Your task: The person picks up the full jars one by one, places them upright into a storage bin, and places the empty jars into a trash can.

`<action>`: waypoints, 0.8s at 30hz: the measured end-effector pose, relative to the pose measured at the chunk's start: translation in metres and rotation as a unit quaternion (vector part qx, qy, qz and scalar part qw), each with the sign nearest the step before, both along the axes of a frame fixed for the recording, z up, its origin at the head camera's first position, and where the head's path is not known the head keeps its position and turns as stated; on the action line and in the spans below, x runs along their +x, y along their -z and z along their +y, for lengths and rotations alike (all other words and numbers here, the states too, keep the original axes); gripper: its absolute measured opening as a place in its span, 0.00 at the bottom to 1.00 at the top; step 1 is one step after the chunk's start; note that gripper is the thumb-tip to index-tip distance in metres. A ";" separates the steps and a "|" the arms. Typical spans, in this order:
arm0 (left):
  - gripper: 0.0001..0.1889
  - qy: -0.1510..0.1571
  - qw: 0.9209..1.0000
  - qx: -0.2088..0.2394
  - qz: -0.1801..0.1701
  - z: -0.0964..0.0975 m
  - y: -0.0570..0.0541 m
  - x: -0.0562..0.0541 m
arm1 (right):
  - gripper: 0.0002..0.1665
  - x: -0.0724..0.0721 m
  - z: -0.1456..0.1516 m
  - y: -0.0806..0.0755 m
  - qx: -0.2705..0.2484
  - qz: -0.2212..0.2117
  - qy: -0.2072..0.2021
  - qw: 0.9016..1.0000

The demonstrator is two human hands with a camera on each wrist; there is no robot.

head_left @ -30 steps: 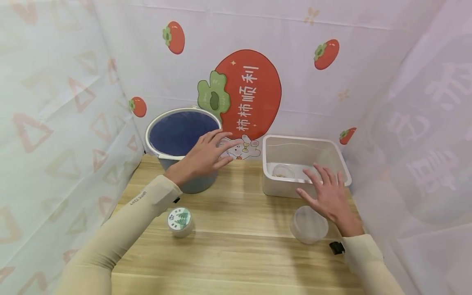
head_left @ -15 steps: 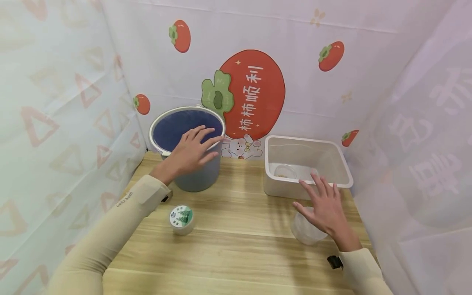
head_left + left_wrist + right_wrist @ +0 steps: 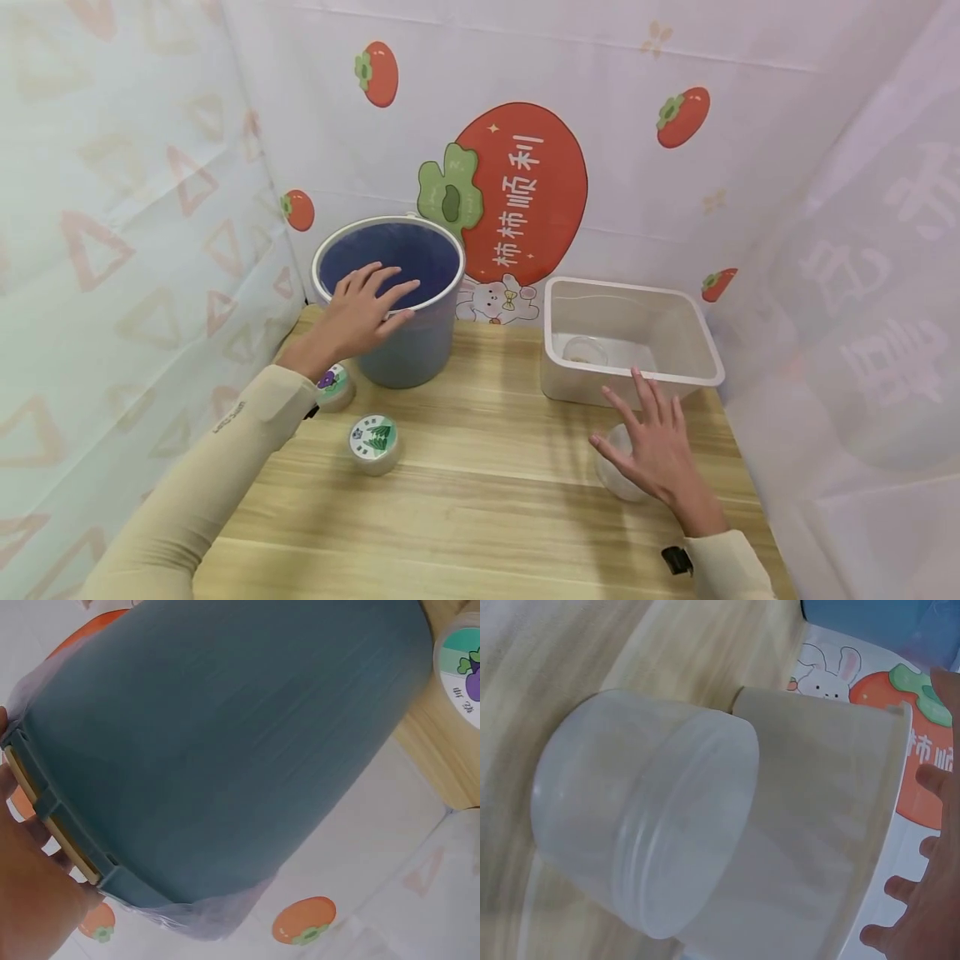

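My left hand (image 3: 348, 321), fingers spread and relaxed, is over the near left rim of a blue-grey bucket (image 3: 408, 350) and holds nothing. Beneath that wrist, partly covered by the sleeve, sits a round tub with a purple eggplant label (image 3: 332, 383); its label also shows in the left wrist view. Another round tub with a green-and-white label (image 3: 373, 442) stands nearer on the table. With fingers splayed, my right hand (image 3: 660, 450) hovers above a translucent round tub (image 3: 592, 795), overlapping it in the head view. Its fingertips reach toward the near side of a white rectangular bin (image 3: 585, 385).
Inside the bin lies a clear round container (image 3: 585, 350). A white cloth wall (image 3: 645, 208) printed with persimmons rises behind the wooden table (image 3: 457, 517), and cloth walls close off both sides. A bag lining (image 3: 217, 915) hangs over the bucket's rim.
My left hand has moved left and toward me, to the bucket's left side, uncovering the eggplant-label tub. The right hand has drifted slightly left and nearer. The head view has shifted a little.
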State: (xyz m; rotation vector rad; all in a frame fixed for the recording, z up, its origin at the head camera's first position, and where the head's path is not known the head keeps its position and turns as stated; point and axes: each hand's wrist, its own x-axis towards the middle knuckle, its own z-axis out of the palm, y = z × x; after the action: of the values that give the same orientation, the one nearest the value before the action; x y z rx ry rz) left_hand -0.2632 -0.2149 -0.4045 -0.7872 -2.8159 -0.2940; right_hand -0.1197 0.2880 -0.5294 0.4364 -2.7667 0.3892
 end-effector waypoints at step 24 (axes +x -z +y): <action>0.31 -0.037 0.999 0.022 -0.025 -0.026 0.008 0.012 | 0.49 0.020 0.003 0.043 0.008 -0.022 0.020 1.000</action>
State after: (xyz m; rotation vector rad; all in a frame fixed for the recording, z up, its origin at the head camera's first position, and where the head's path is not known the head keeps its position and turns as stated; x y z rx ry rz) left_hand -0.2512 -0.2412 -0.4127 -0.6729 -2.8660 -0.3683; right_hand -0.0994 0.2907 -0.5726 0.3793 -2.8182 0.3730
